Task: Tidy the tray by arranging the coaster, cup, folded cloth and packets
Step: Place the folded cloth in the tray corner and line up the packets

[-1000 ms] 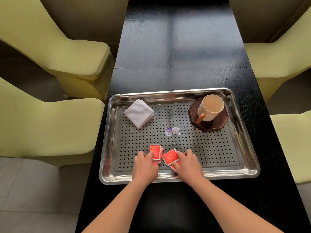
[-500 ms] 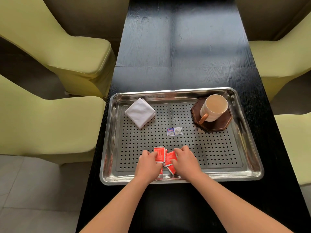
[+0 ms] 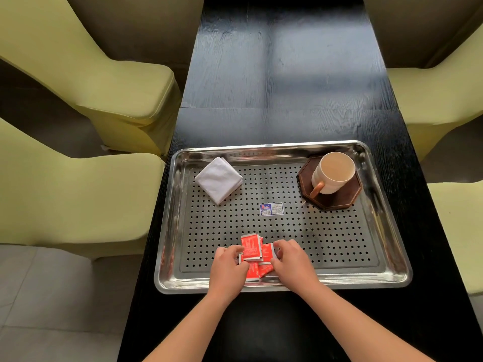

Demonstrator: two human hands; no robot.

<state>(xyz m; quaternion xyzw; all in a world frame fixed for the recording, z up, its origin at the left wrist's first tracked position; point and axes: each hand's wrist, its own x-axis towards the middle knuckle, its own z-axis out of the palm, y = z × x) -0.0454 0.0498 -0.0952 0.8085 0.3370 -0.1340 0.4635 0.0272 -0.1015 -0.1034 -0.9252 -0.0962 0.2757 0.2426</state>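
Yellow-green chairs [image 3: 78, 205] along the left of a long black surface [image 3: 287, 74]. On it, a perforated steel tray [image 3: 366, 257]. In the tray's far-left corner, a folded cloth [image 3: 219, 180], white, lying flat, turned cornerwise to the rim. Looks placed, though not squared up.

Near the front rim, left of centre, the left hand [image 3: 228, 270], fingers [image 3: 235, 250] curled in against the left edge of the red packets [image 3: 251, 247]. Packets bunched and overlapping between both hands, one riding on top, others splayed beneath; exact count hard to tell. Right hand [image 3: 294, 262] pressing from the other side, fingers bent against the pile's right edge. Whether either hand truly pinches a packet or merely pushes: cannot tell.

Mid-tray, a small printed sticker [image 3: 271, 209]. In the far-right corner, a dark octagonal coaster [image 3: 337, 199], with the cup [image 3: 333, 173] standing upright on it, handle pointing toward the front-left.

By the look of things: cup and coaster settled, cloth roughly settled, packets midway through gathering. Left to do, probably: squaring the stack and setting it neatly.
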